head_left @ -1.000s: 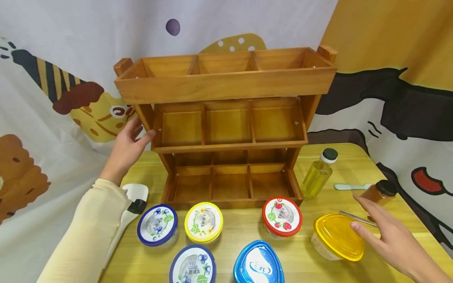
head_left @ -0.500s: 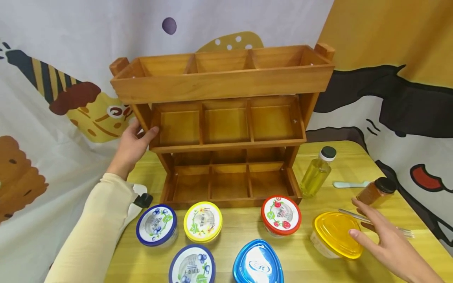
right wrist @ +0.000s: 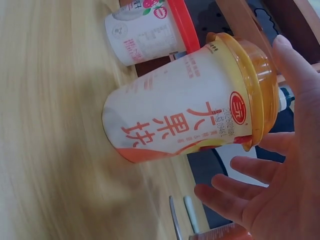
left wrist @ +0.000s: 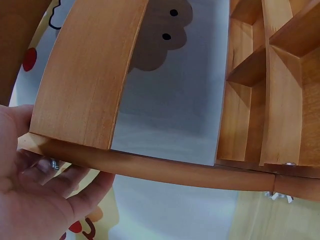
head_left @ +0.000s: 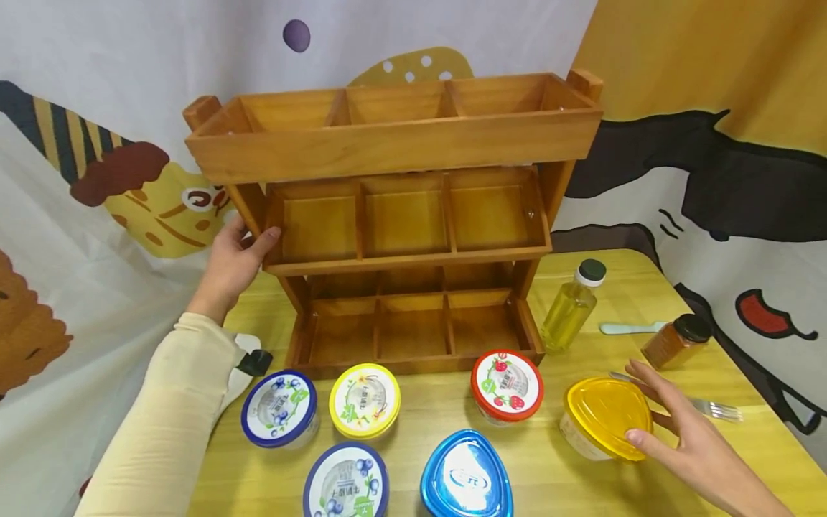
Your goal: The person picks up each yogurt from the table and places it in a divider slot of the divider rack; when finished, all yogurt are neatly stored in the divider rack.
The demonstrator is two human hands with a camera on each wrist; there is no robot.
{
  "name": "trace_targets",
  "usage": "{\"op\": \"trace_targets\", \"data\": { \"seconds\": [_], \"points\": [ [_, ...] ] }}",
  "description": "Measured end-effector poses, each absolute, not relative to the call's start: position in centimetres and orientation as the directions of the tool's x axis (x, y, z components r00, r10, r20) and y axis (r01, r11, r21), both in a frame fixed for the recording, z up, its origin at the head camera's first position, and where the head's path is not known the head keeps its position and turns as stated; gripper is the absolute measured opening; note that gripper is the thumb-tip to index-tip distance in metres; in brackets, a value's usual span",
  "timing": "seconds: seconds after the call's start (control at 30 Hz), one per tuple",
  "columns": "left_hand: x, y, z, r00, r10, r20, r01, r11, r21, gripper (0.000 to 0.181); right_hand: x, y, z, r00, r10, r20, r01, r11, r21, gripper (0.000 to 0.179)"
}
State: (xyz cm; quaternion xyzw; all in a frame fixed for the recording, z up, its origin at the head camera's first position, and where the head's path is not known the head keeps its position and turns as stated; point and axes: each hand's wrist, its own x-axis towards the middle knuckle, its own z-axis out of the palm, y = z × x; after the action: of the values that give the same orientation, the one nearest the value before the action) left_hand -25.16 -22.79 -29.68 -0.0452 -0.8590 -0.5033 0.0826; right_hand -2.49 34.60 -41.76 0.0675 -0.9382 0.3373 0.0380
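Note:
A three-tier wooden rack (head_left: 395,151) with divided trays stands at the back of the table. At its left upright, my left hand (head_left: 234,262) grips the wood, thumb in front and fingers behind; in the left wrist view, the fingers (left wrist: 92,194) bend round the post's edge. On the right, my right hand (head_left: 688,438) hovers beside a yogurt cup with a yellow lid (head_left: 609,413). Its thumb and fingers are spread about the lid in the right wrist view, where the printed white cup (right wrist: 175,107) shows; whether the thumb touches the lid I cannot tell.
Tubs with blue (head_left: 279,408), yellow (head_left: 365,400), and red (head_left: 507,385) lids stand before the rack, with another blueberry tub (head_left: 347,482) and a blue-lidded cup (head_left: 466,477) nearer. Rightward are an oil bottle (head_left: 571,309), spice jar (head_left: 676,341), pale knife (head_left: 629,328) and fork (head_left: 717,410). A white utensil (head_left: 235,380) lies left.
My left hand has closed in on the rack's left upright and now grips it. The right hand has come slightly closer to the yellow-lidded cup. The head view has shifted a little.

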Motion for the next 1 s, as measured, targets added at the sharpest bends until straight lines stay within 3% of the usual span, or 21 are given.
{"op": "trace_targets", "data": {
  "seconds": [0.3, 0.5, 0.73, 1.0],
  "points": [
    [-25.0, -22.5, -29.3, -0.981, -0.012, 0.195, 0.165, 0.484, 0.859, 0.059, -2.0, 34.1, -42.0, -0.99, -0.124, 0.064, -0.132, 0.69, -0.711, 0.099],
    [-25.1, -22.4, -29.4, -0.98, -0.005, 0.199, 0.172, 0.483, 0.858, 0.059, -1.9, 33.5, -41.8, -0.994, -0.091, -0.057, -0.03, 0.745, -0.666, 0.104],
    [-25.2, -22.6, -29.5, -0.979, 0.006, 0.203, 0.179, 0.499, 0.848, 0.058, -1.9, 33.2, -41.9, -0.995, -0.046, -0.086, 0.017, 0.79, -0.613, 0.102],
    [-25.2, -22.7, -29.7, -0.98, -0.003, 0.2, 0.171, 0.509, 0.844, 0.057, -2.1, 33.1, -42.2, -0.992, -0.032, -0.124, 0.054, 0.775, -0.629, 0.1]
  ]
}}
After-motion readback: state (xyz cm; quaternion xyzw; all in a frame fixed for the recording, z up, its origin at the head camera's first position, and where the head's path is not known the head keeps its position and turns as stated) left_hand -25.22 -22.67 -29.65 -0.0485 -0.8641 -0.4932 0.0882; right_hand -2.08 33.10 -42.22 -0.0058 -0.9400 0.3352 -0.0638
